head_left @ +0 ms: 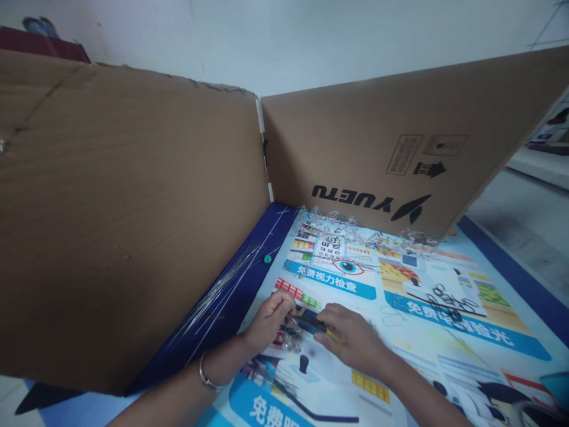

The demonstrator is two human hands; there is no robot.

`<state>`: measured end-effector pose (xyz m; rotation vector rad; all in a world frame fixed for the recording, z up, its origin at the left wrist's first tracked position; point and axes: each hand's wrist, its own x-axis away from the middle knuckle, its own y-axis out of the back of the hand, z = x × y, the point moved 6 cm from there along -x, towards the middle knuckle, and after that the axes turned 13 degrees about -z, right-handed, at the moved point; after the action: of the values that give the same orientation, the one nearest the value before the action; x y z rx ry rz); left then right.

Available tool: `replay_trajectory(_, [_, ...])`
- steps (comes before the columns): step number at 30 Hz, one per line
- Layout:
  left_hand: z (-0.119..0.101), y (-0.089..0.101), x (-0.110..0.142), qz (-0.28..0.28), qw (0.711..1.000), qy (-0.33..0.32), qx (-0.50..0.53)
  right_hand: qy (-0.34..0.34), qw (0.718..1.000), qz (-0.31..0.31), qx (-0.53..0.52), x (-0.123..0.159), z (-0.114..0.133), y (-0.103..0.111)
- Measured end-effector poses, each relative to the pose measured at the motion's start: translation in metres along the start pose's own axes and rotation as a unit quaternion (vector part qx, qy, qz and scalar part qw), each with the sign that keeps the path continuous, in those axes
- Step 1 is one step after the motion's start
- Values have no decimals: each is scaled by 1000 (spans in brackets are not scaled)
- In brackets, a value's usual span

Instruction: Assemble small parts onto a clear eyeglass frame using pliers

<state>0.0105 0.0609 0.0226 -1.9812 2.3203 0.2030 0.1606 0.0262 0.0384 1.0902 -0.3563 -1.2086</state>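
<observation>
My left hand (270, 320) pinches a small piece of bent, shiny wire (292, 339), low over the printed table cover. My right hand (353, 337) is closed around pliers (311, 322) with dark jaws and yellow on the handle. The jaws point left and meet the wire close to my left fingertips; whether they grip it is too blurred to tell. Under my wrists, a dark bent rod (306, 409) lies on the cover.
Cardboard panels (146, 196) stand along the left and back (355, 142). Long thin wires (222, 284) lie on the blue strip near a green dot (267, 259). Shiny bent wire pieces (329, 219) line the back panel's foot. Dark wire loops (448, 305) lie to the right.
</observation>
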Motion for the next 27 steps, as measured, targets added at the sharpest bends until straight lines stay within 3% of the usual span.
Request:
replay_trajectory(10, [-1,0,1,3,1000,-18,3,5,1000,4,-16,1,1,0])
replay_trajectory(15, [0,-2,1,3,999,14,28,0,1000,6,-20,0,-1,1])
replay_trajectory(23, [4,-3,-1,2,997,57,59,-22,999,21,-27,-2,-15,-1])
replay_trajectory(27, [2,1,-4,-21,998,34,53,-39,998,19,-37,-3,-23,1])
